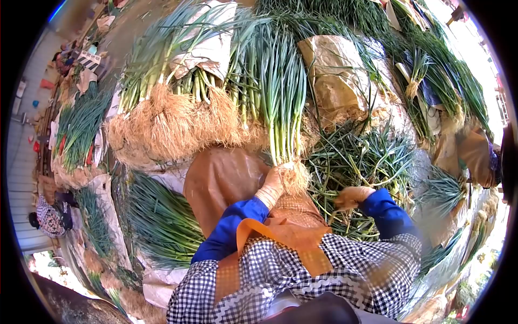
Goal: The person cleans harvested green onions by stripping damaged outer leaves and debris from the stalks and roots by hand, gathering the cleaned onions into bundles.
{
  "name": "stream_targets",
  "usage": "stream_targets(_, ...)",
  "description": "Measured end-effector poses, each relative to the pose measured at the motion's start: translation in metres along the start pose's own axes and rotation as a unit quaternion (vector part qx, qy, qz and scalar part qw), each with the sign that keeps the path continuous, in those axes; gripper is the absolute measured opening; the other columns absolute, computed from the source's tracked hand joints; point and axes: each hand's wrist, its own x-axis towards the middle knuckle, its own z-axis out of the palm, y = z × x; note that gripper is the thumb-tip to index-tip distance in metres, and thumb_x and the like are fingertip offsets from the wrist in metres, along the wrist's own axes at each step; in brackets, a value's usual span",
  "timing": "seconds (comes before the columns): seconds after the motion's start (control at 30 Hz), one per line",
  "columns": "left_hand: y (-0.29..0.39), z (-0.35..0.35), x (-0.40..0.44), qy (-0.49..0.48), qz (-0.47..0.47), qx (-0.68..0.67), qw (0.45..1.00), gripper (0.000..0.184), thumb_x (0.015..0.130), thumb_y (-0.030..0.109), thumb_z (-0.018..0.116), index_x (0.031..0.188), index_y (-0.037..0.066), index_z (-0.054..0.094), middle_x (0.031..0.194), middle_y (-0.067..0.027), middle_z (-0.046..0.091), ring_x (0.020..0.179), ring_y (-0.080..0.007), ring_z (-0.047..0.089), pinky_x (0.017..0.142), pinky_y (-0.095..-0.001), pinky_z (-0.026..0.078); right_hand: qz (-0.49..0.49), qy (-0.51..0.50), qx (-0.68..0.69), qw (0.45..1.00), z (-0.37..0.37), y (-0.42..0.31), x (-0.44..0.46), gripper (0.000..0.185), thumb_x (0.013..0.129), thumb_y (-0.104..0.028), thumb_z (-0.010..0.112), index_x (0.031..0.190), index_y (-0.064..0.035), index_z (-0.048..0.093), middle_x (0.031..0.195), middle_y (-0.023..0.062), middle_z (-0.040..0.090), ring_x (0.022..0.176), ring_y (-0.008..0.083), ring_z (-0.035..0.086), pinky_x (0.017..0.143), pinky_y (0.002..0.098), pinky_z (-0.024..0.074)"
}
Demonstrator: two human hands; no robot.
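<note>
My left hand [274, 183] is closed around the root end of a bunch of green onions [280, 108]. Their white stems stand out just beyond the fingers, the green tops point away from me, and the pale roots [295, 178] hang beside the hand. To the right, my right hand [353, 197] hovers over a heap of loose green leaves and scraps [361, 162]. Its fingers look curled and slightly blurred; a thin brownish bit shows below them, and what they hold I cannot make out. A brown apron [226, 175] covers my lap under the left hand.
Bundled green onions with thick tan roots [172, 119] lie ahead. A brown paper sheet [334, 73] is at front right. More onions [162, 221] lie at my left side, with others [450, 75] at far right. Another person [51, 216] sits at far left.
</note>
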Motion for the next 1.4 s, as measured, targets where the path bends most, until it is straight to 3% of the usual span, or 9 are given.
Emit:
stream_targets(0.17, -0.013, -0.017, 0.006, 0.018, 0.011, -0.002, 1.0, 0.027, 0.081, 0.009, 0.052, 0.103, -0.005, 0.055, 0.086, -0.014, 0.061, 0.074, -0.0236, 0.06, 0.065, -0.0337, 0.053, 0.176, 0.231, 0.173, 0.941, -0.058, -0.001, 0.001, 0.025, 0.088, -0.023, 0.046, 0.102, -0.0072, 0.06, 0.096, 0.0113, 0.062, 0.084, 0.023, 0.06, 0.068, 0.0305, 0.049)
stream_targets(0.4, 0.004, -0.015, -0.003, 0.014, 0.019, 0.028, 0.999, 0.026, 0.087, 0.013, 0.046, 0.105, -0.003, 0.055, 0.093, -0.0135, 0.062, 0.081, -0.0221, 0.062, 0.071, -0.0326, 0.054, -0.227, 0.396, 0.71, 0.536, -0.115, -0.017, 0.144, 0.034, 0.088, -0.022, 0.052, 0.114, -0.0003, 0.052, 0.096, 0.006, 0.06, 0.081, 0.0168, 0.056, 0.072, 0.0292, 0.0467)
stream_targets(0.7, 0.007, -0.019, -0.023, 0.033, -0.093, 0.034, 0.995, 0.022, 0.087, 0.008, 0.049, 0.106, -0.002, 0.054, 0.09, -0.0103, 0.062, 0.074, -0.0179, 0.062, 0.067, -0.0292, 0.053, 0.204, 0.64, 0.257, 0.695, -0.134, -0.041, 0.136, 0.018, 0.085, -0.022, 0.05, 0.082, -0.0063, 0.057, 0.07, 0.0168, 0.058, 0.068, 0.0319, 0.059, 0.061, 0.0404, 0.0457)
stream_targets(0.93, 0.007, -0.031, -0.002, -0.037, 0.011, -0.025, 0.999, 0.025, 0.088, 0.009, 0.046, 0.109, -0.001, 0.052, 0.092, -0.0082, 0.061, 0.08, -0.0181, 0.061, 0.072, -0.0299, 0.052, -0.113, 0.407, 0.66, 0.622, -0.08, -0.08, 0.041, 0.024, 0.09, -0.029, 0.05, 0.081, -0.0065, 0.053, 0.067, -0.0044, 0.043, 0.057, 0.0072, 0.038, 0.05, 0.023, 0.033)
stream_targets(0.97, 0.007, -0.043, 0.0, -0.008, 0.097, 0.296, 0.95, 0.03, 0.088, 0.013, 0.043, 0.114, 0.001, 0.05, 0.102, -0.0096, 0.058, 0.091, -0.0191, 0.058, 0.079, -0.0318, 0.049, -0.128, 0.38, 0.699, 0.592, -0.059, -0.064, 0.023, 0.023, 0.091, -0.027, 0.05, 0.079, -0.0083, 0.052, 0.067, -0.0044, 0.043, 0.056, 0.0069, 0.038, 0.049, 0.0223, 0.0325)
stream_targets(1.1, 0.018, 0.015, -0.027, 0.012, 0.066, 0.5, 0.864, 0.04, 0.086, 0.019, 0.039, 0.123, 0.004, 0.046, 0.124, -0.0126, 0.048, 0.112, -0.0225, 0.047, 0.093, -0.0326, 0.04, 0.093, 0.371, 0.676, 0.629, -0.031, 0.0, -0.063, 0.027, 0.089, -0.031, 0.053, 0.077, -0.0063, 0.054, 0.065, -0.0001, 0.052, 0.057, 0.0106, 0.049, 0.051, 0.027, 0.0411)
stream_targets(1.2, 0.008, -0.016, -0.01, -0.016, 0.083, 0.469, 0.879, 0.044, 0.085, 0.02, 0.039, 0.125, 0.003, 0.043, 0.131, -0.0136, 0.043, 0.117, -0.0241, 0.044, 0.098, -0.0319, 0.036, 0.294, 0.562, 0.215, 0.743, -0.035, 0.007, -0.007, 0.036, 0.089, -0.036, 0.051, 0.094, -0.0022, 0.062, 0.084, 0.012, 0.064, 0.081, 0.0184, 0.06, 0.073, 0.0358, 0.047)
stream_targets(1.3, 0.009, -0.001, -0.01, -0.051, 0.383, 0.919, 0.08, 0.037, 0.087, 0.017, 0.038, 0.12, 0.002, 0.048, 0.114, -0.0133, 0.055, 0.098, -0.025, 0.055, 0.088, -0.0327, 0.044, -0.029, 0.389, 0.653, 0.649, -0.101, -0.05, 0.04, 0.044, 0.091, -0.041, 0.045, 0.107, -0.0015, 0.058, 0.099, 0.0047, 0.06, 0.085, 0.0141, 0.054, 0.082, 0.0284, 0.043)
stream_targets(1.4, 0.007, 0.015, -0.021, 0.008, 0.192, 0.981, 0.021, 0.037, 0.084, 0.017, 0.041, 0.117, 0.003, 0.051, 0.113, -0.0102, 0.056, 0.106, -0.0205, 0.051, 0.095, -0.0286, 0.037, -0.064, 0.497, 0.307, 0.809, -0.12, -0.069, 0.073, 0.03, 0.088, -0.022, 0.051, 0.111, -0.0032, 0.054, 0.08, 0.0063, 0.059, 0.065, 0.0178, 0.056, 0.061, 0.029, 0.0481)
